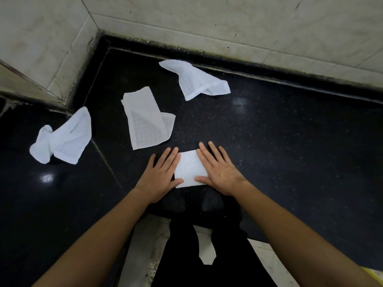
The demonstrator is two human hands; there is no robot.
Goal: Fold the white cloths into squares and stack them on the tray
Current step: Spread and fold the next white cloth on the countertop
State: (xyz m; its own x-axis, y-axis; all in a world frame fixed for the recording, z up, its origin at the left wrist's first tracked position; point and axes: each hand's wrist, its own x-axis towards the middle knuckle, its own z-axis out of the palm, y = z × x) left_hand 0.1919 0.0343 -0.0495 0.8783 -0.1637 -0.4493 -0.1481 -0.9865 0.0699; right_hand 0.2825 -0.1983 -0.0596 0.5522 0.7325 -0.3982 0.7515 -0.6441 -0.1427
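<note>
Countertop (290, 152): black stone, polished and glossy, finely speckled with pale flecks; light glares show on its left part and toward its back edge. Seam (107, 164) between slabs: thin, dull.

Folded cloth (189, 169) at the front edge: white woven fabric, matt.

Left cloth (62, 139), centre cloth (145, 121), back cloth (196, 81): same white matt fabric, checked waffle-like weave, thin.

Wall tiles (228, 21): pale, marble-veined, smooth, low sheen.

Joint (186, 50) along the back edge: dark, rough, grimy.

Dim overhead light, two glare spots on black counter (290, 141), wide-angle bending at edges
</note>
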